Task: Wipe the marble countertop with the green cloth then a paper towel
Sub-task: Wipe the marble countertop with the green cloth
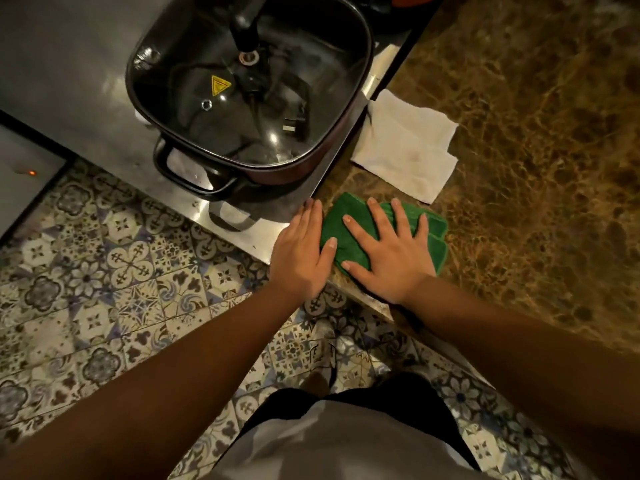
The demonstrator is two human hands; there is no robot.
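A folded green cloth [349,218] lies on the brown marble countertop [536,161] near its front left corner. My right hand [389,252] presses flat on the cloth with fingers spread. My left hand [301,249] lies flat just left of it, at the seam with the steel surface, its thumb touching the cloth's left edge. A white paper towel [405,143], loosely folded, rests on the marble just behind the cloth.
A black square electric pot with a glass lid [249,88] stands on the steel surface [69,81] to the left of the marble. Patterned floor tiles [121,271] show below the counter edge. The marble stretches on to the right.
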